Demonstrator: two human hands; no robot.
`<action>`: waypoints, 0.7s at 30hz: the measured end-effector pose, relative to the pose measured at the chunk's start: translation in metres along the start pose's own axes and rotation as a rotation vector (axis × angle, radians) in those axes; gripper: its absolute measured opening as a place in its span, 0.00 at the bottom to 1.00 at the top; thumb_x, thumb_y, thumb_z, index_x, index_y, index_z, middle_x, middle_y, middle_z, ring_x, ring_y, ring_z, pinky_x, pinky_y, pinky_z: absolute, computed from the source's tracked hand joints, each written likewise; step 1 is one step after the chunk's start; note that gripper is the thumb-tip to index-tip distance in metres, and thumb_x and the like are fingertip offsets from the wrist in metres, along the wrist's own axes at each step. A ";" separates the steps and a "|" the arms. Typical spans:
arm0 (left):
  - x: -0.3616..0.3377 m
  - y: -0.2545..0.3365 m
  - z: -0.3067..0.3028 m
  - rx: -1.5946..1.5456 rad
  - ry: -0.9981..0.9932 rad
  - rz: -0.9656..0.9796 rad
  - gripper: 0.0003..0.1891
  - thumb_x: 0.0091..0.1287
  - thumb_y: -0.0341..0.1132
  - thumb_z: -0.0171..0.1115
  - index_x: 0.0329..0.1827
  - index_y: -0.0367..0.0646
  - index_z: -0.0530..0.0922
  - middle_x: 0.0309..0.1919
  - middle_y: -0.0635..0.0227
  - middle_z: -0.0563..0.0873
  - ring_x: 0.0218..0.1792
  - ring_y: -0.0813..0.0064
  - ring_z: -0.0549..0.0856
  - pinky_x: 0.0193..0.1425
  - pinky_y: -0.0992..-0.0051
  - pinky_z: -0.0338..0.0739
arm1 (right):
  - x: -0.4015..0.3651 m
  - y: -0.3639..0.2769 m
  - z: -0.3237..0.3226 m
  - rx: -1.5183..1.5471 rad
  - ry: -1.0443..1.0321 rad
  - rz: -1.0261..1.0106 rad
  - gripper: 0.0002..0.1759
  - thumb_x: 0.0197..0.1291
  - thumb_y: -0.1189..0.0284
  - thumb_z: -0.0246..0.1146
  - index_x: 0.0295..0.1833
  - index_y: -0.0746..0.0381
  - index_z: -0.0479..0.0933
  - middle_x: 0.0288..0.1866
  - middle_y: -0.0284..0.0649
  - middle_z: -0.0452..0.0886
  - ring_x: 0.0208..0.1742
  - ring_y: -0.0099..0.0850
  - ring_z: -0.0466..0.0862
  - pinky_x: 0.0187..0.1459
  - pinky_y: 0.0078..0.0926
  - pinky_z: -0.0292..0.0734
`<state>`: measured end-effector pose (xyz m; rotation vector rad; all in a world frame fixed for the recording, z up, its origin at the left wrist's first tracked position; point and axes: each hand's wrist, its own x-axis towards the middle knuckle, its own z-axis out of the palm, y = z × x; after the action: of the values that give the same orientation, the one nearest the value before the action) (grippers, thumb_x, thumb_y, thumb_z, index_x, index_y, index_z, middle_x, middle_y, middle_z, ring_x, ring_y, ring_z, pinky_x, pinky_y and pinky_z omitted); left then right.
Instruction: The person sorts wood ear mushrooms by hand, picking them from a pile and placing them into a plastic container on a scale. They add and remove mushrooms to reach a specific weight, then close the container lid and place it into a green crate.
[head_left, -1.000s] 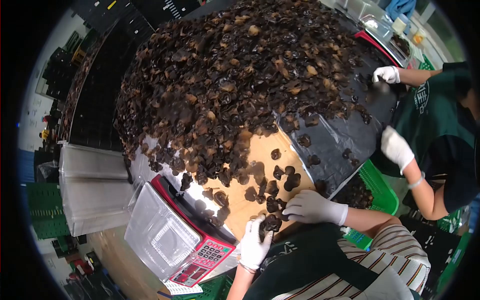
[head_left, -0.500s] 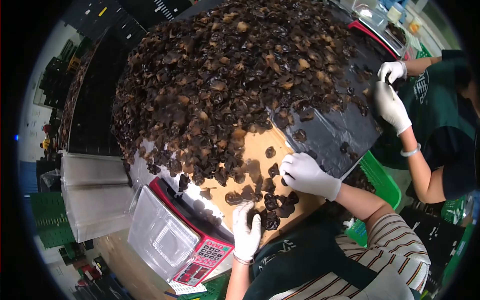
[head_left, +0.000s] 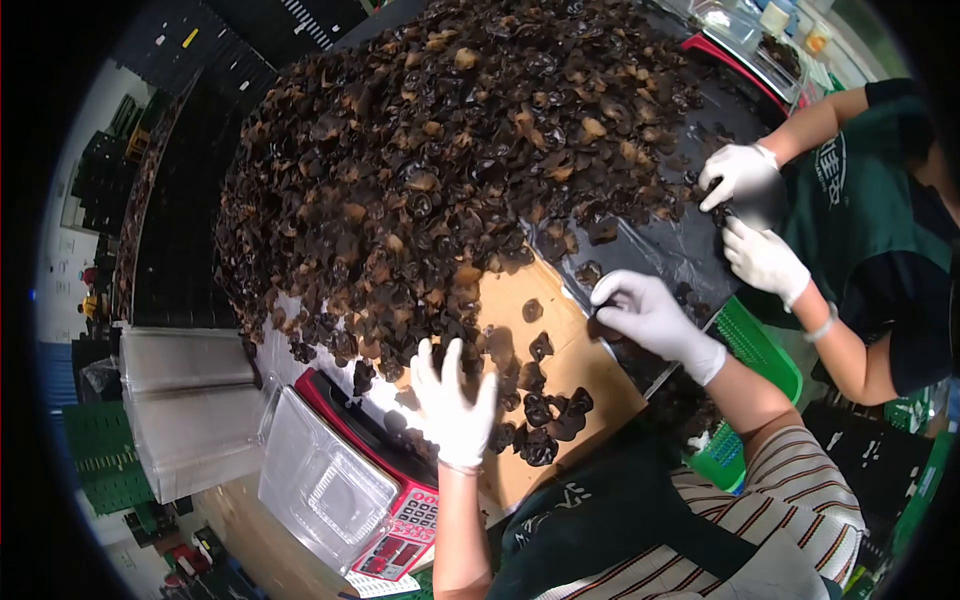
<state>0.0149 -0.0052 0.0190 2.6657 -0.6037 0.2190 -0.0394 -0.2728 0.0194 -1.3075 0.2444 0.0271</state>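
Observation:
A large heap of dark brown fungus pieces (head_left: pixel 420 170) covers the table. My left hand (head_left: pixel 452 405), in a white glove, lies at the heap's lower edge with its fingers spread, touching pieces there. To the right, my gloved right hand (head_left: pixel 655 318) is closed above the edge of the tan board (head_left: pixel 600 395); a small dark bit shows at its fingertips, too small to name. Between and below my hands, several loose dark pieces (head_left: pixel 540 445) lie on the board.
A red scale (head_left: pixel 395 535) with a clear plastic tray (head_left: pixel 325 480) stands at lower left. At the right, a co-worker's gloved hands (head_left: pixel 765 262) handle a dark piece. A green basket (head_left: pixel 755 350) is below the table edge. Another red scale (head_left: pixel 740 75) stands at upper right.
My left hand has moved up and left to the heap's edge, its fingers spreading. My right hand has moved right and up, off the board's middle. The co-worker's hands have moved left.

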 end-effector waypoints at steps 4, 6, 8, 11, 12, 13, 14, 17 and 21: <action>-0.007 0.006 -0.007 -0.116 -0.225 0.147 0.20 0.59 0.43 0.69 0.52 0.47 0.81 0.63 0.48 0.73 0.61 0.44 0.73 0.66 0.52 0.69 | -0.001 0.026 0.024 -0.126 -0.184 -0.126 0.11 0.56 0.79 0.68 0.44 0.62 0.76 0.43 0.31 0.73 0.43 0.17 0.73 0.47 0.15 0.71; -0.019 0.011 -0.017 -0.299 -0.239 0.202 0.17 0.58 0.37 0.70 0.50 0.43 0.81 0.57 0.50 0.76 0.57 0.48 0.76 0.62 0.55 0.72 | 0.000 0.030 0.027 -0.056 -0.156 -0.131 0.09 0.59 0.79 0.66 0.44 0.63 0.76 0.43 0.30 0.74 0.45 0.16 0.74 0.48 0.16 0.71; -0.039 0.005 -0.024 -0.294 -0.361 0.188 0.14 0.58 0.35 0.70 0.46 0.43 0.83 0.50 0.56 0.82 0.54 0.53 0.79 0.59 0.57 0.73 | 0.006 0.028 0.025 0.103 -0.076 -0.107 0.07 0.62 0.80 0.63 0.45 0.64 0.76 0.41 0.28 0.75 0.45 0.16 0.75 0.48 0.17 0.72; -0.058 0.002 -0.044 -0.453 -0.420 0.077 0.11 0.59 0.34 0.69 0.43 0.42 0.83 0.44 0.58 0.85 0.50 0.56 0.81 0.58 0.60 0.74 | 0.004 -0.021 0.008 -0.202 -0.358 0.208 0.05 0.64 0.77 0.62 0.44 0.65 0.79 0.36 0.30 0.82 0.36 0.18 0.78 0.40 0.19 0.76; -0.059 0.002 -0.050 -0.528 -0.440 0.007 0.10 0.59 0.34 0.69 0.43 0.42 0.84 0.43 0.58 0.85 0.49 0.56 0.82 0.58 0.60 0.74 | 0.009 -0.018 -0.006 -0.457 -0.699 -0.009 0.07 0.64 0.72 0.63 0.43 0.64 0.81 0.35 0.35 0.84 0.35 0.19 0.80 0.39 0.20 0.77; -0.058 0.000 -0.050 -0.528 -0.374 -0.024 0.10 0.60 0.34 0.69 0.43 0.42 0.83 0.42 0.58 0.85 0.48 0.57 0.82 0.57 0.60 0.74 | 0.006 -0.042 -0.002 -0.522 -0.875 0.217 0.10 0.62 0.74 0.64 0.47 0.65 0.82 0.41 0.37 0.87 0.44 0.25 0.85 0.48 0.24 0.79; -0.057 -0.003 -0.049 -0.528 -0.307 -0.054 0.10 0.60 0.33 0.69 0.43 0.41 0.83 0.41 0.59 0.85 0.47 0.57 0.82 0.57 0.60 0.74 | 0.006 -0.046 0.001 -0.579 -0.887 0.287 0.11 0.61 0.73 0.65 0.48 0.64 0.82 0.40 0.39 0.87 0.44 0.27 0.86 0.48 0.24 0.79; -0.055 -0.025 -0.029 -0.402 -0.174 -0.155 0.17 0.63 0.35 0.66 0.54 0.41 0.81 0.50 0.53 0.82 0.54 0.53 0.79 0.62 0.57 0.71 | 0.014 -0.026 0.017 -0.714 -0.608 -0.054 0.10 0.62 0.67 0.62 0.41 0.63 0.82 0.35 0.43 0.85 0.38 0.32 0.85 0.44 0.28 0.79; -0.011 -0.018 -0.012 -0.016 -0.091 -0.111 0.26 0.64 0.40 0.65 0.65 0.46 0.74 0.68 0.45 0.69 0.67 0.45 0.68 0.71 0.52 0.62 | 0.042 0.023 0.049 -1.154 -0.126 -0.583 0.22 0.58 0.60 0.64 0.55 0.60 0.78 0.62 0.48 0.76 0.65 0.50 0.72 0.65 0.51 0.65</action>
<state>0.0120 0.0185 0.0210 2.6956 -0.4814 0.0613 0.0059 -0.2251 0.0014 -2.4706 -0.3356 -0.2829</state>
